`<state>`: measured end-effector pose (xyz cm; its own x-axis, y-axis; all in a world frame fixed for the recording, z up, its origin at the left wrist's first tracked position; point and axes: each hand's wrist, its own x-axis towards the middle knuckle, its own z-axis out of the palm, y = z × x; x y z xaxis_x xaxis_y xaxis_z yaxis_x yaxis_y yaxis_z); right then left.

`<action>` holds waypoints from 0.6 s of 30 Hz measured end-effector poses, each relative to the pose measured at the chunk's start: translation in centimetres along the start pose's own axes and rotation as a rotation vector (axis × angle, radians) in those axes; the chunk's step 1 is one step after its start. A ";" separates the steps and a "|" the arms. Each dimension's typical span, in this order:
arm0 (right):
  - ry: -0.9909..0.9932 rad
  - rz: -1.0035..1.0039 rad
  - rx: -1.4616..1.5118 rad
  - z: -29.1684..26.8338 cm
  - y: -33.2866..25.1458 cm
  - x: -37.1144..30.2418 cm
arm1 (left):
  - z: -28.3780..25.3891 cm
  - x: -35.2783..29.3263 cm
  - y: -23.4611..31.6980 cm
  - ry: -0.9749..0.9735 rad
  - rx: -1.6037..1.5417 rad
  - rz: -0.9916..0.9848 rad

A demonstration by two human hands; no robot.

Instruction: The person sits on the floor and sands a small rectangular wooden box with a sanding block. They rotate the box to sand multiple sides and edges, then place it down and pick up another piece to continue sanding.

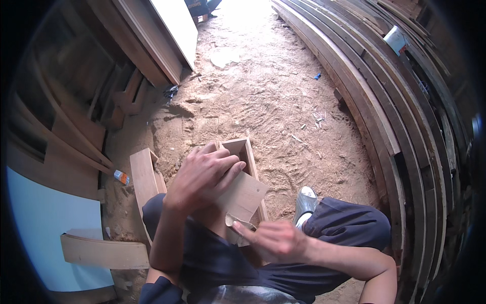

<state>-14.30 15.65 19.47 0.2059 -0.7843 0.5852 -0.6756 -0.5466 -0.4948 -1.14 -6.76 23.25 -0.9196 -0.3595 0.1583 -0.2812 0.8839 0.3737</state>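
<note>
A flat, light wooden board [246,195] lies tilted over my lap, with a small dark hole near its right corner. My left hand [205,175] grips its upper left part, fingers bent over it. Low on the board, my right hand [278,242] pinches a folded tan piece that looks like sandpaper [234,221], pressing its edge to the wood. Under and beyond the board shows an open wooden box frame [247,151], partly covered by the board and my left hand.
Curved wooden pieces [144,175] [109,252] lie to my left, near a pale blue-white panel [53,223] and a small orange-and-white packet [121,177]. Long stacked planks [354,101] line the right side, with a white container [396,39] on them. Sawdust covers the floor [273,101].
</note>
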 end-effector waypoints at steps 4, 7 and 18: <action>0.101 0.227 -0.075 -1.7 2.4 0.3 | -0.3 0.3 0.5 -0.006 0.032 -0.002; -0.020 0.036 0.025 0.6 -1.0 -1.1 | 0.2 0.6 0.2 -0.013 0.016 0.001; 0.125 0.237 0.155 -0.4 2.5 -0.4 | -1.2 0.1 1.4 -0.035 0.021 -0.047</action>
<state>-16.35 14.70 18.23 -0.0397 -0.8584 0.5114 -0.5765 -0.3983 -0.7134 -1.33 -5.94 24.90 -0.9142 -0.3904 0.1085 -0.3299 0.8726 0.3602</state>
